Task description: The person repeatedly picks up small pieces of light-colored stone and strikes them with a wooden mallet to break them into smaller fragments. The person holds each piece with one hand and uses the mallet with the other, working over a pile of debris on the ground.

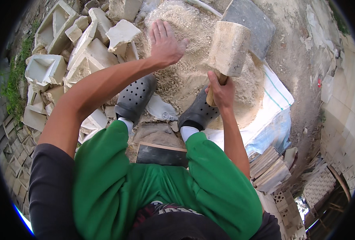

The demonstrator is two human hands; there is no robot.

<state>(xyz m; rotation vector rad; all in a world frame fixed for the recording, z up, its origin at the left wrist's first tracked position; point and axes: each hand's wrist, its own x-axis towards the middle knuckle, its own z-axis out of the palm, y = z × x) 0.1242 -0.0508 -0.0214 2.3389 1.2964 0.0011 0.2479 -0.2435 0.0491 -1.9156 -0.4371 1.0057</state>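
Observation:
My right hand (224,91) is wrapped round the short wooden handle of a mallet (229,49). The mallet's thick, cylindrical head is coated in pale dust and held up over a heap of crushed whitish rubble (185,72). My left hand (165,44) reaches over the far left part of this heap, palm down, fingers stretched out and thumb apart, holding nothing. Whether it touches the heap I cannot tell. Beside that hand lies a broken white chunk (122,36), plaster-like in look. Part of the heap rests on a white woven sheet (275,90).
Broken white mould-like blocks (45,69) pile up on the left. A grey slab (251,24) lies behind the mallet. My feet in grey clogs (135,96) flank a pale cloth (160,109) at the heap's near edge. Stacked flat pieces (267,166) stand at the lower right.

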